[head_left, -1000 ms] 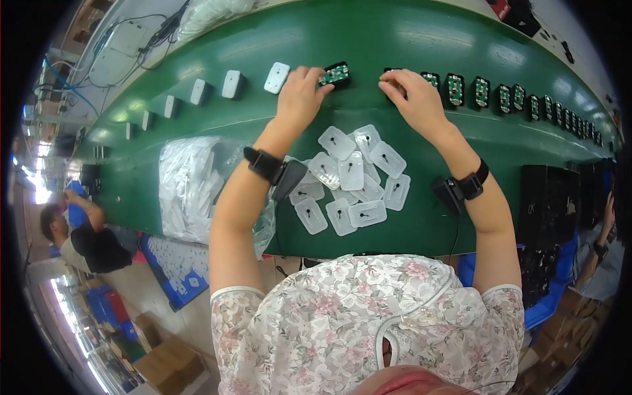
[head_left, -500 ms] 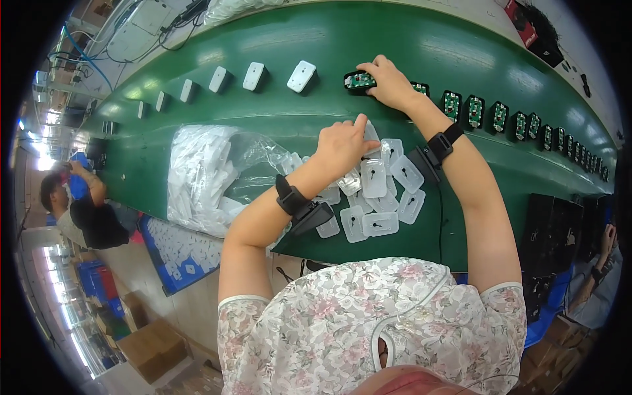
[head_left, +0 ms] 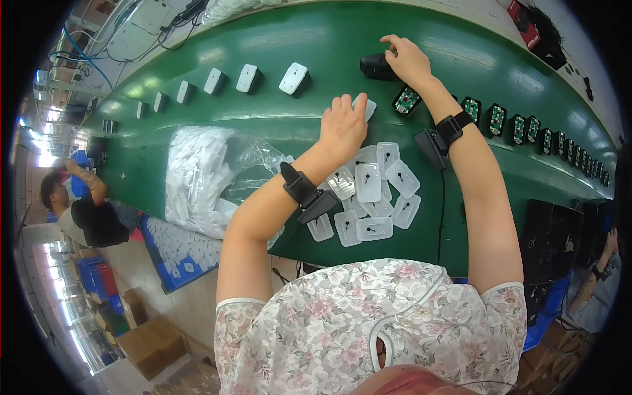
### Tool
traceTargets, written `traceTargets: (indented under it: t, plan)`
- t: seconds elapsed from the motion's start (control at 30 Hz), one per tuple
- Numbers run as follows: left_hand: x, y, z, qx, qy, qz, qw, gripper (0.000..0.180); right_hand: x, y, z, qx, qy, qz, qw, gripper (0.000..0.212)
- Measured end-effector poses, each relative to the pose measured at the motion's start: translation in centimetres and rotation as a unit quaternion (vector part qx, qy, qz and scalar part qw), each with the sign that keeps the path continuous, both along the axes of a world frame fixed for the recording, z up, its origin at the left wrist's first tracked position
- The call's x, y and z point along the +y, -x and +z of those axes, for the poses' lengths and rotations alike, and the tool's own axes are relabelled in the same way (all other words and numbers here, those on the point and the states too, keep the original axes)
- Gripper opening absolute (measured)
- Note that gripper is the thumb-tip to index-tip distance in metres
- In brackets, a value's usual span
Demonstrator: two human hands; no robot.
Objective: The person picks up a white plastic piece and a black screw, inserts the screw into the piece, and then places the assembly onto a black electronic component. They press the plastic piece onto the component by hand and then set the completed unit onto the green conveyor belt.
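Note:
My left hand (head_left: 343, 128) is closed over a white plastic cover (head_left: 366, 109), whose edge shows past the fingertips. Up and to the right, my right hand (head_left: 409, 60) grips a black plastic housing (head_left: 376, 67), tipped so that its dark side faces me. The fingers on that housing's far side are partly hidden. Just below the right hand stands another black housing with a green circuit board (head_left: 407, 100) showing in its open top. Several translucent white covers (head_left: 367, 181), each with a small dark piece on it, lie loosely piled below my left hand.
A clear bag of white parts (head_left: 197, 174) lies left of the pile. White-topped housings (head_left: 293, 79) form a row at upper left; open housings with boards (head_left: 497, 118) run along the right. Black boxes (head_left: 552, 230) stand at right. A co-worker (head_left: 79, 204) sits at far left.
My right hand has moved up and right, tilting the black housing so its board no longer shows. My left hand has moved up from the pile with a white cover.

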State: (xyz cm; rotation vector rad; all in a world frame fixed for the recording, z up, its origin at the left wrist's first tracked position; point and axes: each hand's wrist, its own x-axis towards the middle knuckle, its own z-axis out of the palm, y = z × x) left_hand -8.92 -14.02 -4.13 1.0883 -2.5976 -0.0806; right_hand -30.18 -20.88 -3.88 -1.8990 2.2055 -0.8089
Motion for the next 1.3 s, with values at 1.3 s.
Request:
traceTargets:
  t: [1.3]
  plan:
    - [-6.4, -5.0, -0.9, 0.248, -0.076, -0.083, 0.962, 0.049, 3.6, -6.3, 3.0, -0.001, -0.003, 0.249, 0.968, 0.037]
